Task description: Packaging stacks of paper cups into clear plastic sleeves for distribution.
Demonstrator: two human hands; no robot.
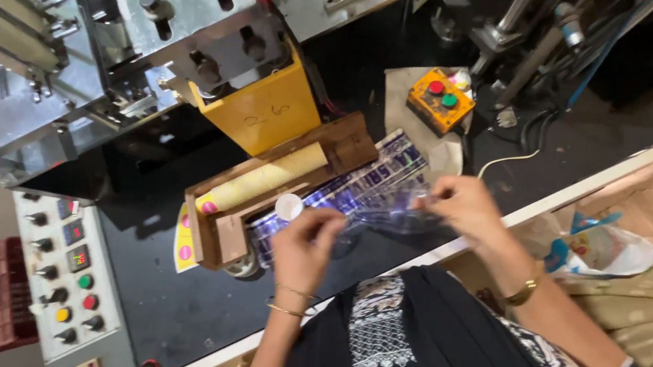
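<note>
Clear plastic sleeve being opened at a packing bench

The clear plastic sleeve (375,216) is pinched at each end between the left hand (303,245) and right hand (464,209), stretched just above the printed wrappers (358,186); the stack of paper cups (267,182) lies unbagged in the wooden tray (214,232).

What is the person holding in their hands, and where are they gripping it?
A clear plastic bag, pinched at its edges between the left hand and right hand.

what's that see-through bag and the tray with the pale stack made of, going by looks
Bag: thin clear plastic film, glossy; it crinkles and shows the dark table through it, held by the left hand and right hand.
Tray: probably wood, matte brown with plain board edges.
</note>
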